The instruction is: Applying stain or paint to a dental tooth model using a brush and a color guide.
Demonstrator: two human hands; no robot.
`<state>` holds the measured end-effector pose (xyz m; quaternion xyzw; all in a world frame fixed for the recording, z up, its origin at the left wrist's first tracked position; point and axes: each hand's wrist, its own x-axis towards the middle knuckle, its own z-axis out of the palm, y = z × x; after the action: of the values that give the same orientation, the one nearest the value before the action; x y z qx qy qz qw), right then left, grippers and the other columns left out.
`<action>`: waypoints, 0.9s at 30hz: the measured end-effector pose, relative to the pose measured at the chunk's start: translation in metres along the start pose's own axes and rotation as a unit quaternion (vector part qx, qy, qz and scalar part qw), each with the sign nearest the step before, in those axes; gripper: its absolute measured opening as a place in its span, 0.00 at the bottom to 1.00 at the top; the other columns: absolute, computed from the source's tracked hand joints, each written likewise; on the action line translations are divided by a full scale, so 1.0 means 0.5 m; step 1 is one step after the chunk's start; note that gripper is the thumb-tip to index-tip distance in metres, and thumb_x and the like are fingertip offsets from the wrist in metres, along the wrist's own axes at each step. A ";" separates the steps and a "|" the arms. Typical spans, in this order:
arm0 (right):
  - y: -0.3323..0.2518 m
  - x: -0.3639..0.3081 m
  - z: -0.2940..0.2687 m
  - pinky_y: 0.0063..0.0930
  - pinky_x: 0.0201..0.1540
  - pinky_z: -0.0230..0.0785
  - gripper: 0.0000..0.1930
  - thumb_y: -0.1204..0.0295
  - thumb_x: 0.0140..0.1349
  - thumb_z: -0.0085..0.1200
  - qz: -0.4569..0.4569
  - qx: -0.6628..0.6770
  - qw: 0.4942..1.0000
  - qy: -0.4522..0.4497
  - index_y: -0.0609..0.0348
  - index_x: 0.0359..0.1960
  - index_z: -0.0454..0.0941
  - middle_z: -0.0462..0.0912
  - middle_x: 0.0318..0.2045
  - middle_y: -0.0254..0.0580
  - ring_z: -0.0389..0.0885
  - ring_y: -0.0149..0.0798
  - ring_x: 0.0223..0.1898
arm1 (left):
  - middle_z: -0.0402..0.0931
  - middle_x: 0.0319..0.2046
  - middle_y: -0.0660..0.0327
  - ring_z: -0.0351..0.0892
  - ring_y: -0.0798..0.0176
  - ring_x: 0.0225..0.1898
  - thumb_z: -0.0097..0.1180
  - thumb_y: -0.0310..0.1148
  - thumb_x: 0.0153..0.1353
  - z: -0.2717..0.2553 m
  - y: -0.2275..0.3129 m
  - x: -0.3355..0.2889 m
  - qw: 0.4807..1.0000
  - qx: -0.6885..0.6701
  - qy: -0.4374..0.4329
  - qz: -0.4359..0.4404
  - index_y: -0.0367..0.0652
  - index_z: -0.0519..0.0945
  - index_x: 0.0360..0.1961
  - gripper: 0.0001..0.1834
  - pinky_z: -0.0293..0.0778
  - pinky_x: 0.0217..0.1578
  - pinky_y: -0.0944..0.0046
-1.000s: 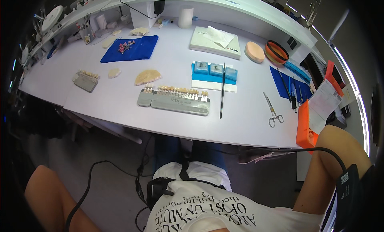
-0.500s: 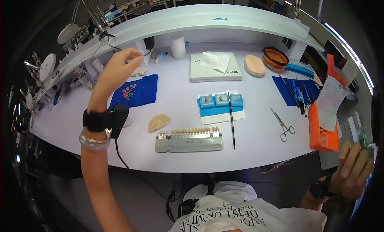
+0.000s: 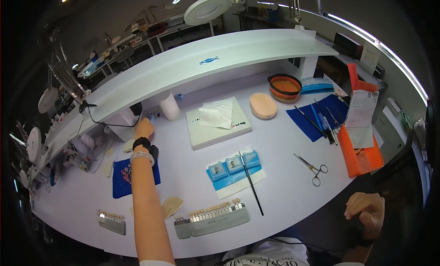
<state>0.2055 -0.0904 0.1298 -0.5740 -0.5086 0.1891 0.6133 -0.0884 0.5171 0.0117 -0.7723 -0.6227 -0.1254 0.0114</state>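
Note:
My left hand (image 3: 145, 129) is stretched to the back left of the table, near a black cable and a dark rounded thing (image 3: 136, 110) under the shelf. Its fingers are hidden behind the back of the hand, so any hold cannot be made out. Below its wrist lies a blue cloth (image 3: 120, 185) with small pink and white pieces. A tan half-round piece (image 3: 173, 206) sits by the forearm, beside a grey tooth shade guide (image 3: 215, 222). My right hand (image 3: 365, 212) hangs off the table's front right edge, with loosely bent fingers, thumb apart and nothing in it.
A white slab (image 3: 201, 137) bears a tissue. Blue lidded boxes (image 3: 234, 164) and a thin brush (image 3: 251, 183) lie mid-table. To the right are scissor-handled forceps (image 3: 312, 169), tools on blue cloth (image 3: 300, 124), an orange box (image 3: 360, 153) and an orange bowl (image 3: 285, 88).
The head view has shifted and tilted. My left hand has reached down and farther to the back under the shelf. My right hand has moved in toward the table.

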 end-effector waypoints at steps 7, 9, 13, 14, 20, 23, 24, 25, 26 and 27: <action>0.024 0.045 -0.011 0.25 0.33 0.68 0.08 0.72 0.48 0.51 0.087 -0.009 0.992 -0.089 0.64 0.25 0.78 0.80 0.24 0.42 0.77 0.35 0.27 | 0.72 0.30 0.45 0.73 0.43 0.34 0.50 0.26 0.51 -0.172 0.080 -0.135 0.967 -0.033 0.159 0.194 0.33 0.77 0.26 0.07 0.70 0.35 0.52; 0.024 0.062 -0.007 0.24 0.37 0.67 0.08 0.74 0.51 0.49 0.088 -0.001 0.984 -0.153 0.64 0.29 0.77 0.80 0.28 0.41 0.77 0.35 0.31 | 0.70 0.27 0.48 0.71 0.46 0.32 0.49 0.24 0.52 -0.266 0.130 -0.252 0.946 -0.085 0.184 0.255 0.31 0.75 0.27 0.06 0.67 0.33 0.55; 0.044 0.064 0.054 0.29 0.49 0.63 0.25 0.56 0.64 0.36 0.156 0.111 0.945 -0.266 0.68 0.49 0.69 0.75 0.44 0.47 0.73 0.38 0.47 | 0.68 0.27 0.53 0.69 0.59 0.26 0.51 0.17 0.51 -0.414 0.280 -0.566 0.903 -0.231 0.094 0.349 0.29 0.75 0.31 0.05 0.65 0.26 0.67; 0.051 0.057 0.073 0.31 0.53 0.60 0.31 0.51 0.65 0.31 0.162 0.166 0.925 -0.302 0.66 0.59 0.57 0.68 0.53 0.50 0.68 0.41 0.54 | 0.68 0.28 0.53 0.71 0.59 0.26 0.53 0.16 0.48 -0.430 0.326 -0.641 0.889 -0.232 0.042 0.393 0.30 0.75 0.31 0.07 0.66 0.25 0.67; 0.035 -0.030 0.042 0.27 0.54 0.60 0.17 0.73 0.66 0.32 0.180 0.454 0.871 -0.051 0.62 0.56 0.51 0.67 0.51 0.51 0.68 0.36 0.51 | 0.68 0.30 0.52 0.72 0.54 0.32 0.56 0.23 0.47 -0.411 0.592 -0.850 0.726 -0.161 -0.009 0.668 0.32 0.74 0.32 0.10 0.70 0.32 0.62; 0.049 -0.065 -0.070 0.30 0.53 0.63 0.13 0.75 0.65 0.30 0.086 0.492 0.861 0.094 0.60 0.51 0.54 0.71 0.47 0.54 0.71 0.41 0.49 | 0.66 0.32 0.52 0.72 0.55 0.36 0.56 0.25 0.46 -0.363 0.735 -0.891 0.666 -0.200 -0.027 0.718 0.34 0.74 0.32 0.10 0.70 0.35 0.64; 0.064 -0.073 -0.111 0.33 0.52 0.64 0.11 0.76 0.64 0.32 0.070 0.471 0.867 0.149 0.60 0.48 0.55 0.73 0.42 0.53 0.72 0.44 0.49 | 0.66 0.32 0.52 0.71 0.55 0.37 0.56 0.27 0.46 -0.347 0.781 -0.904 0.649 -0.215 -0.031 0.729 0.35 0.74 0.32 0.11 0.69 0.36 0.64; 0.080 -0.082 -0.154 0.36 0.50 0.66 0.10 0.75 0.63 0.36 0.078 0.433 0.872 0.216 0.59 0.46 0.57 0.75 0.38 0.51 0.74 0.45 0.46 | 0.67 0.33 0.52 0.72 0.55 0.38 0.56 0.27 0.46 -0.330 0.826 -0.915 0.610 -0.222 -0.042 0.759 0.36 0.73 0.32 0.11 0.69 0.36 0.63; 0.099 -0.085 -0.201 0.37 0.46 0.69 0.09 0.75 0.62 0.38 0.093 0.412 0.866 0.267 0.59 0.44 0.58 0.75 0.34 0.48 0.76 0.44 0.42 | 0.67 0.33 0.53 0.72 0.55 0.38 0.57 0.28 0.46 -0.316 0.870 -0.924 0.569 -0.225 -0.054 0.789 0.37 0.73 0.33 0.12 0.69 0.36 0.62; 0.110 -0.095 -0.247 0.33 0.43 0.70 0.08 0.77 0.61 0.38 0.063 0.378 0.882 0.274 0.59 0.42 0.58 0.75 0.32 0.46 0.77 0.41 0.36 | 0.68 0.34 0.53 0.72 0.55 0.38 0.57 0.28 0.45 -0.307 0.901 -0.927 0.534 -0.190 -0.090 0.819 0.38 0.73 0.33 0.12 0.69 0.36 0.61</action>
<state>0.3093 -0.1774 0.0829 -0.3581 -0.1729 0.2408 0.8854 0.2293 -0.0550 0.1262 -0.9357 0.3230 -0.1068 -0.0939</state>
